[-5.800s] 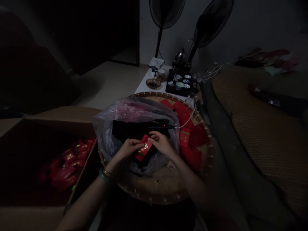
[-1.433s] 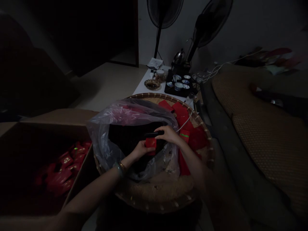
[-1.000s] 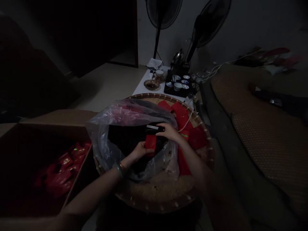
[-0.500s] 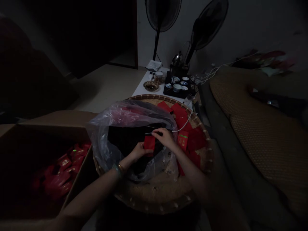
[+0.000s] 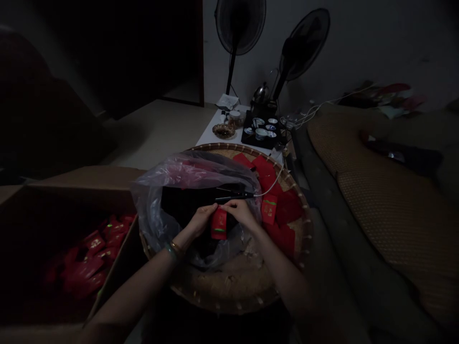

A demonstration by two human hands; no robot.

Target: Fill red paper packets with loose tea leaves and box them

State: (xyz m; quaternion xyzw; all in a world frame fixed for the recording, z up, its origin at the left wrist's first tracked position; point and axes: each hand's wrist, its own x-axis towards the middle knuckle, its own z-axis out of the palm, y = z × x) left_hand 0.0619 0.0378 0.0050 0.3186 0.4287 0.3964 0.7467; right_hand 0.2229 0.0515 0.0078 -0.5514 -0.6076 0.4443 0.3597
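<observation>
Between my two hands hangs a small red packet [image 5: 219,225] with gold characters and a green stripe near its lower end. My left hand [image 5: 201,220] pinches its upper left corner. Fingers of my right hand [image 5: 241,211] are closed on the upper right corner. Just beyond them, a dark pen-like tool [image 5: 241,195] with a white cord lies across the opening of a clear plastic bag [image 5: 152,229]. Dark contents fill the bag, too dim to make out. Everything here sits over a round woven tray [image 5: 233,286].
More red packets [image 5: 269,209] lie on the tray's right side. At left, a cardboard box [image 5: 89,174] holds several red packets [image 5: 95,242]. Behind the tray stand a low table with a black tea tray [image 5: 254,140], cups and two fans [image 5: 240,24]. A woven mat [image 5: 376,191] covers the seat at right.
My right hand has let go of the pen-like tool, which now lies on the bag, and has taken hold of the packet. The packet's printed face now shows, slightly lower.
</observation>
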